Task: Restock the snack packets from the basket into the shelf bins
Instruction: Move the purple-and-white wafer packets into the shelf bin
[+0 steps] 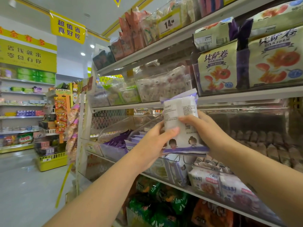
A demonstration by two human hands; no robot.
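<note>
— What did the grip look like?

— Both hands were closed on one bundle of white snack packets [181, 122] with purple edges. The left hand [153, 145] pinched its left side, thumb pressed across the front. The right hand [206, 130] wrapped the right side, fingers [185, 119] curled over the printed face.

— And where was the bundle?

— Held upright in the air, in front of the shelf unit, just above a clear bin [173, 171] that already held matching white-and-purple packets.

— What lay around that bundle?

— Left of it, an open clear bin [113, 149] with purple-wrapped packets. Below and right of it, white packets with red print [218, 184] stood in another bin. Right of it, behind a clear front panel, were rows of small brownish packets [262, 141]. Above it sat a clear bin of small wrapped sweets [162, 86], and above and right, large pale bags printed with tomatoes [218, 69]. Higher still hung a yellow price tag reading 14 [169, 24].

— Anything lower down?

— Green bags [157, 202] on the shelf beneath the bundle. The basket was not in view.
</note>
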